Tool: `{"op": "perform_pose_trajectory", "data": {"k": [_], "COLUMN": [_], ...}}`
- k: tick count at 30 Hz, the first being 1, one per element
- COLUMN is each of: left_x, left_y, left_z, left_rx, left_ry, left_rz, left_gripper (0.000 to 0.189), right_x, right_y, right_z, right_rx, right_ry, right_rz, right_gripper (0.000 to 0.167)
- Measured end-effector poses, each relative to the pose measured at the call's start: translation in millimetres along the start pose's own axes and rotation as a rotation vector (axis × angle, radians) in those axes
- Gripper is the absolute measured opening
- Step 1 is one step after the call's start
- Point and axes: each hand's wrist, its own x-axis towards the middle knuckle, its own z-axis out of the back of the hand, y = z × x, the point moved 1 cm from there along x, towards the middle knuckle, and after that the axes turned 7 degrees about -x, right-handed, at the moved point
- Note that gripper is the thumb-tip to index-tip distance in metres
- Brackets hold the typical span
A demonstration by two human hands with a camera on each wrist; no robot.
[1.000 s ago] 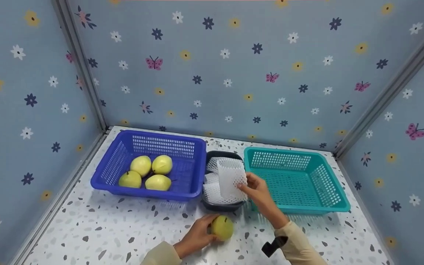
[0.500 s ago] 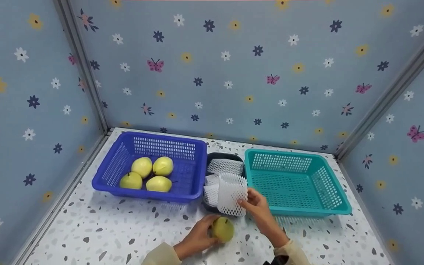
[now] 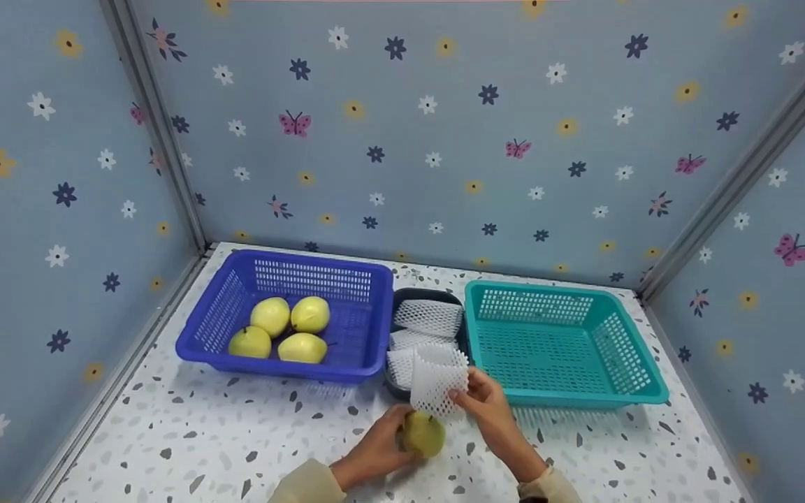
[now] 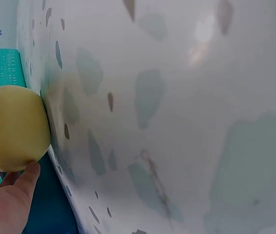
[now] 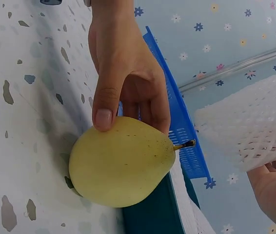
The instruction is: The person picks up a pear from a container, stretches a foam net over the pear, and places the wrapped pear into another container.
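Note:
A yellow-green pear (image 3: 424, 434) stands on the speckled table, stem up, with my left hand (image 3: 379, 441) curled round its left side. The right wrist view shows the pear (image 5: 123, 163) close, thumb on one side and fingers behind. My right hand (image 3: 493, 412) pinches a white foam net sleeve (image 3: 437, 384) by its right edge, just above and behind the pear. In the head view the sleeve's upper end gapes; pear and sleeve look close, and I cannot tell whether they touch. Behind the sleeve, a dark container (image 3: 402, 296) holds several more foam net sleeves (image 3: 429, 316).
On the left stands a blue basket (image 3: 357, 369) with several pears (image 3: 302, 347) inside. To the right, beside the dark container, is a teal basket (image 3: 556, 349). Patterned wall panels (image 3: 402, 140) enclose the table at the back and both sides.
My right hand has drawn the foam net sleeve out of the dark container, toward me and down close to the pear. The left hand keeps its grip on the pear in about the same place.

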Motion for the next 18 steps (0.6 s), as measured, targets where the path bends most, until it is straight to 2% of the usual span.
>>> {"op": "perform_pose_trajectory", "data": {"k": [3, 6, 11, 14, 18], "left_x": [0.4, 1.3, 7.4, 13.1, 20.6], "left_y": [-3.0, -9.3, -20.6, -25.7, -34.7], "left_z": [1.7, 5.0, 12.6, 16.3, 18.3], "left_rx": [-0.006, 0.000, -0.030, -0.128, -0.306], "left_ry": [-0.013, -0.038, -0.097, -0.143, -0.172], "left_rz": [-0.028, -0.027, 0.082, 0.169, 0.236], "left_gripper": [0.066, 0.071, 0.061, 0.052, 0.041], "right_x": [-0.9, -1.5, -1.8, -1.9, -1.7], "right_y": [2.0, 5.0, 10.3, 12.3, 13.2], "right_z": [0.8, 1.5, 0.8, -0.2, -1.8], "right_rx": [0.000, -0.015, -0.037, -0.021, 0.004], "right_ry": [-0.016, -0.042, -0.075, -0.101, -0.136], "right_rz": [0.002, 0.015, 0.056, 0.070, 0.077], "right_gripper": [0.027, 0.032, 0.045, 0.047, 0.050]}}
